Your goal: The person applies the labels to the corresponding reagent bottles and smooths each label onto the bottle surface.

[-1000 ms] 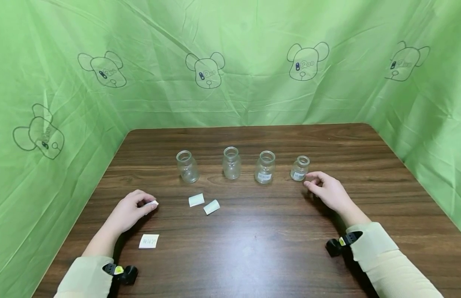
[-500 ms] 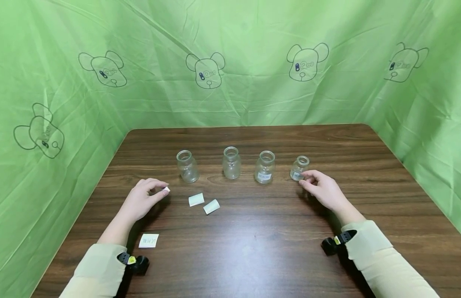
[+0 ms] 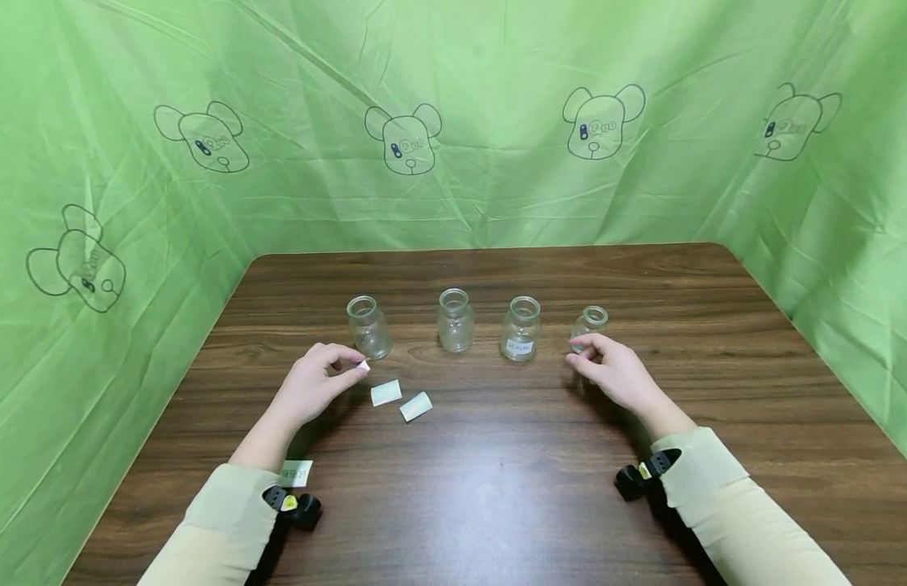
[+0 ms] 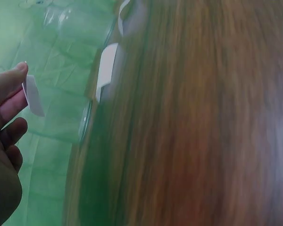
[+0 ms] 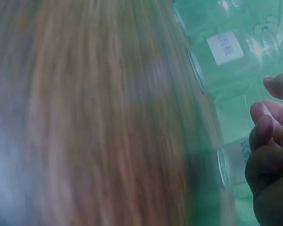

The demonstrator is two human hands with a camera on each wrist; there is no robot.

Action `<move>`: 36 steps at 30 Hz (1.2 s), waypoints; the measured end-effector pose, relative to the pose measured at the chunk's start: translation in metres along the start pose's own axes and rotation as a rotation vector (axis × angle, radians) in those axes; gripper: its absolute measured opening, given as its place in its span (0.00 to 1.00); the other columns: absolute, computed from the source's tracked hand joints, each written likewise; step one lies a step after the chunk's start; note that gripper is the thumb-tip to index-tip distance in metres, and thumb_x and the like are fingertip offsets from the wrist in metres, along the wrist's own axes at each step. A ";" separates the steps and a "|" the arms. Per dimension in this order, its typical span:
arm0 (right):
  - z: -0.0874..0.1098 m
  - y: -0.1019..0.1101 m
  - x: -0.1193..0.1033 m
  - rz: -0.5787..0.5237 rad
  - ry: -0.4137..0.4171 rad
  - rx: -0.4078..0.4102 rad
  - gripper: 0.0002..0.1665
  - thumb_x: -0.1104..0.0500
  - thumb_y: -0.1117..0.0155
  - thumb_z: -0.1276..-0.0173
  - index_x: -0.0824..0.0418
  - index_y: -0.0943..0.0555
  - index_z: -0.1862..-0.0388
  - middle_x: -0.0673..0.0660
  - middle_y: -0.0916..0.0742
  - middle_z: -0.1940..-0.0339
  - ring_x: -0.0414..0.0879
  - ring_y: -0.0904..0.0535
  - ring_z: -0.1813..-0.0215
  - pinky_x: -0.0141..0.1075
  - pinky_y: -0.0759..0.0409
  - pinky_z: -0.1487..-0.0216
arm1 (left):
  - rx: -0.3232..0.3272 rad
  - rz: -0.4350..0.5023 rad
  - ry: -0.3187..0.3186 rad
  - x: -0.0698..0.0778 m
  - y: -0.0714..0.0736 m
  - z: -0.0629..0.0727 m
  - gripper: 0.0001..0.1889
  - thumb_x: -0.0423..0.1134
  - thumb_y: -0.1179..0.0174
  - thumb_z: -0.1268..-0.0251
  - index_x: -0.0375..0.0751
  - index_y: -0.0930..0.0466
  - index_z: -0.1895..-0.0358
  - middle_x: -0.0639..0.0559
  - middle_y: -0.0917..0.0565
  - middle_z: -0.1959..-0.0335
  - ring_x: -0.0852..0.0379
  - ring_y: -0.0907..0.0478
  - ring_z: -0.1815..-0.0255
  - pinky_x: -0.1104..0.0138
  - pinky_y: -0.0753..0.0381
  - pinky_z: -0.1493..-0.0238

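My left hand [image 3: 314,384] pinches a small white paper label [image 4: 34,96] between thumb and forefinger, just in front of the leftmost glass jar [image 3: 368,327]. To its right stands a second plain jar [image 3: 455,325]. A third jar [image 3: 521,317] bears a white label with handwriting, too small to read. My right hand [image 3: 620,376] is in front of the small jar [image 3: 592,319], partly hiding it; its fingers are loosely bent and hold nothing. In the right wrist view, writing shows on the small jar behind the fingers.
Two slightly curled white labels [image 3: 385,393] lie on the wooden table [image 3: 482,505], right of my left hand. Another label with writing [image 3: 299,473] is partly covered by my left wrist. Green cloth [image 3: 490,195] hangs behind and beside the table.
My left hand has moved right and away from me, carrying the pinched label toward the leftmost jar. My right hand has shifted left, now covering the small jar's label. The jars stay put.
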State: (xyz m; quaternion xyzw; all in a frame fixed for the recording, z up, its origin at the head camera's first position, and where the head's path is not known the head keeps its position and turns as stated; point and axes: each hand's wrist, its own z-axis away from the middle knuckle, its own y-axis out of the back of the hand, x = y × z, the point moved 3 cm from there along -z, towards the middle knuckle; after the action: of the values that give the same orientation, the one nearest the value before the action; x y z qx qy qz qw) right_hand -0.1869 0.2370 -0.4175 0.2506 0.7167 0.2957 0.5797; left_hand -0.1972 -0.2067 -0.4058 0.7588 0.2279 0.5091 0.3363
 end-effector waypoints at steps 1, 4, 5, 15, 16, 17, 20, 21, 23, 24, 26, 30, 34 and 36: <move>0.000 -0.001 -0.001 -0.003 0.002 -0.002 0.20 0.51 0.37 0.35 0.63 0.22 0.49 0.50 0.19 0.72 0.44 0.25 0.70 0.34 0.30 0.72 | -0.002 0.005 -0.004 0.002 -0.002 0.000 0.11 0.48 0.34 0.43 0.48 0.17 0.60 0.58 0.18 0.64 0.55 0.27 0.62 0.60 0.28 0.62; -0.001 -0.005 -0.005 -0.016 0.007 -0.008 0.20 0.52 0.37 0.36 0.62 0.21 0.50 0.50 0.19 0.72 0.44 0.25 0.71 0.34 0.29 0.72 | -0.002 0.019 -0.026 0.009 -0.008 -0.002 0.09 0.47 0.34 0.43 0.50 0.17 0.62 0.59 0.18 0.65 0.57 0.28 0.61 0.60 0.28 0.61; -0.002 -0.007 -0.007 -0.024 0.009 -0.013 0.19 0.52 0.37 0.36 0.62 0.21 0.50 0.50 0.19 0.72 0.44 0.25 0.71 0.34 0.29 0.71 | -0.002 0.023 -0.034 0.011 -0.010 -0.003 0.09 0.46 0.34 0.43 0.50 0.17 0.62 0.60 0.18 0.65 0.57 0.28 0.61 0.60 0.28 0.61; -0.006 -0.018 -0.016 -0.065 0.045 -0.037 0.18 0.54 0.36 0.36 0.63 0.21 0.51 0.50 0.18 0.73 0.42 0.24 0.73 0.35 0.28 0.70 | -0.027 0.082 -0.090 0.030 -0.028 -0.016 0.09 0.46 0.35 0.43 0.49 0.17 0.60 0.60 0.18 0.62 0.58 0.28 0.60 0.60 0.28 0.58; -0.007 -0.019 -0.017 -0.077 0.046 -0.044 0.18 0.54 0.36 0.36 0.63 0.21 0.52 0.50 0.17 0.73 0.42 0.23 0.74 0.35 0.27 0.71 | -0.031 0.088 -0.092 0.033 -0.029 -0.017 0.10 0.47 0.35 0.42 0.49 0.17 0.60 0.60 0.18 0.62 0.57 0.28 0.59 0.60 0.28 0.58; -0.007 -0.020 -0.018 -0.093 0.047 -0.052 0.17 0.55 0.36 0.36 0.64 0.21 0.52 0.51 0.17 0.72 0.42 0.23 0.76 0.35 0.27 0.72 | -0.035 0.093 -0.095 0.035 -0.031 -0.018 0.10 0.47 0.35 0.42 0.48 0.16 0.60 0.59 0.19 0.62 0.57 0.28 0.59 0.60 0.28 0.57; -0.008 -0.024 -0.024 -0.146 0.053 -0.078 0.16 0.56 0.37 0.35 0.64 0.20 0.52 0.55 0.16 0.72 0.43 0.22 0.78 0.34 0.25 0.73 | -0.045 0.103 -0.109 0.043 -0.037 -0.023 0.11 0.48 0.36 0.41 0.47 0.16 0.59 0.60 0.19 0.62 0.57 0.28 0.59 0.60 0.28 0.57; -0.009 -0.025 -0.026 -0.163 0.057 -0.085 0.16 0.56 0.37 0.35 0.65 0.20 0.53 0.57 0.15 0.71 0.43 0.22 0.78 0.34 0.25 0.73 | -0.046 0.106 -0.118 0.046 -0.039 -0.025 0.11 0.48 0.36 0.41 0.48 0.16 0.59 0.60 0.19 0.62 0.58 0.28 0.59 0.60 0.28 0.57; -0.010 -0.028 -0.031 -0.183 0.070 -0.098 0.15 0.57 0.36 0.35 0.65 0.19 0.54 0.59 0.15 0.71 0.43 0.21 0.78 0.34 0.24 0.72 | -0.046 0.107 -0.138 0.051 -0.044 -0.028 0.10 0.47 0.36 0.41 0.48 0.17 0.59 0.60 0.19 0.62 0.58 0.28 0.59 0.60 0.28 0.58; -0.010 -0.029 -0.034 -0.190 0.077 -0.106 0.15 0.57 0.37 0.36 0.65 0.19 0.54 0.59 0.15 0.70 0.43 0.21 0.78 0.34 0.24 0.71 | -0.044 0.109 -0.149 0.054 -0.046 -0.030 0.10 0.47 0.36 0.41 0.48 0.16 0.59 0.60 0.19 0.62 0.59 0.28 0.59 0.60 0.28 0.59; -0.011 -0.032 -0.040 -0.196 0.086 -0.120 0.14 0.57 0.36 0.36 0.64 0.19 0.55 0.60 0.14 0.69 0.42 0.20 0.77 0.35 0.24 0.68 | -0.039 0.113 -0.175 0.061 -0.051 -0.032 0.09 0.47 0.36 0.42 0.49 0.17 0.60 0.59 0.18 0.63 0.59 0.28 0.59 0.60 0.27 0.59; -0.013 -0.037 -0.050 -0.190 0.087 -0.147 0.14 0.54 0.37 0.35 0.62 0.18 0.55 0.58 0.14 0.70 0.41 0.19 0.76 0.37 0.24 0.64 | -0.033 0.125 -0.202 0.069 -0.059 -0.037 0.08 0.46 0.35 0.42 0.50 0.17 0.61 0.57 0.18 0.64 0.58 0.28 0.59 0.60 0.26 0.60; -0.014 -0.040 -0.056 -0.189 0.083 -0.169 0.16 0.53 0.37 0.35 0.63 0.19 0.54 0.58 0.14 0.69 0.40 0.19 0.76 0.38 0.25 0.61 | -0.031 0.131 -0.216 0.075 -0.066 -0.040 0.07 0.45 0.35 0.42 0.51 0.17 0.62 0.58 0.19 0.64 0.58 0.28 0.59 0.62 0.26 0.61; -0.014 -0.041 -0.059 -0.200 0.091 -0.180 0.16 0.54 0.37 0.35 0.64 0.19 0.54 0.59 0.14 0.67 0.40 0.19 0.76 0.39 0.24 0.60 | -0.032 0.132 -0.217 0.078 -0.069 -0.041 0.07 0.45 0.35 0.42 0.52 0.17 0.62 0.59 0.19 0.64 0.58 0.28 0.59 0.63 0.27 0.61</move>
State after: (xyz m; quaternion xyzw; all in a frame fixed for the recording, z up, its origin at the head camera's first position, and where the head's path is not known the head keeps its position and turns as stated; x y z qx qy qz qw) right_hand -0.1897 0.1653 -0.4047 0.1111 0.7342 0.3104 0.5935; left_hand -0.2059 -0.0957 -0.3984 0.8172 0.1315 0.4489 0.3367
